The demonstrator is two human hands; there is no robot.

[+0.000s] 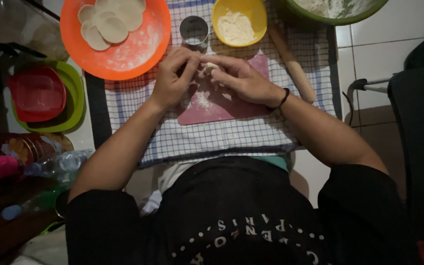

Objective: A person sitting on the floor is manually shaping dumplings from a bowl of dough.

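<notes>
Right now your left hand (pixel 172 78) and right hand (pixel 239 78) meet over the pink board (pixel 222 105), fingers curled and pinched together on a small piece of dough (pixel 211 66) between them. Just beyond sit a metal cutter ring (pixel 194 30), a yellow bowl of flour (pixel 239 22) and an orange plate (pixel 138 49) carrying dough rounds (pixel 111 19). A rolling pin (pixel 293 64) lies to the right on the checked cloth (pixel 212 137).

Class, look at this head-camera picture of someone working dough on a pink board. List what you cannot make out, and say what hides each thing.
- Dough piece, head view: mostly covered by the fingers of the left hand and right hand; its shape is unclear.
- Green bowl: cut off by the top edge.
- Metal cutter: its inside is too dark to see.
- Bottles at the left: dim and blurred.
- Rolling pin: its near end lies behind the right wrist.
</notes>
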